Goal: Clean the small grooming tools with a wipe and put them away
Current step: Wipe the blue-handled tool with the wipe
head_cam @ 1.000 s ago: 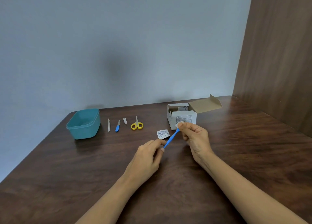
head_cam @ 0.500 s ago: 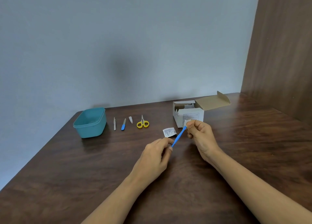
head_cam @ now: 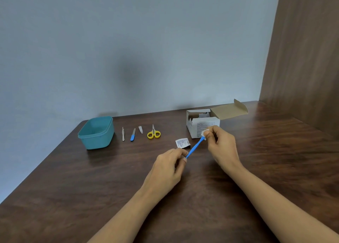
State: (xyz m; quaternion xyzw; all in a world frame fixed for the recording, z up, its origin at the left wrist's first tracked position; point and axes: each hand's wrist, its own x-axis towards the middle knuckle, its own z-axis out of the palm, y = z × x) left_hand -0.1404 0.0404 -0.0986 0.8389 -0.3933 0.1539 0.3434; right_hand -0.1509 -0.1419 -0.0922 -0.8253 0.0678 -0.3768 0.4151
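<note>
The left hand (head_cam: 168,167) is closed in a pinch, thumb and forefinger clamped on the near end of the blue tool (head_cam: 194,148), with the remaining fingers curled under the palm. The right hand (head_cam: 222,147) is likewise closed: its thumb and fingertips pinch a small white wipe (head_cam: 204,133), which is folded round the far end of the same tool. The blue tool is a slim stick held clear of the bench (head_cam: 91,187), slanting from the left hand up and away to the right hand; its far tip is covered by the wipe and cannot be made out. Both forearms enter from the lower edge of the view. On the bench just beyond the left hand lies a torn white sachet (head_cam: 182,143) with printed text, flat and apart from both hands. Behind the right hand stands a white cardboard box (head_cam: 194,131), its brown lid flap folded open to the right; the contents are too small to identify. Further left, four tools lie in a row, each apart from its neighbour: yellow-handled scissors (head_cam: 153,133), a small nail clipper (head_cam: 140,129), a blue-handled file (head_cam: 133,135) and tweezers (head_cam: 123,134). At the left end of the row, near the tweezers, stands a teal container (head_cam: 96,132), open-topped; nothing can be seen inside it. A grey-blue wall (head_cam: 128,41) rises behind the bench, and a wooden panel (head_cam: 302,59) closes off the right side.
</note>
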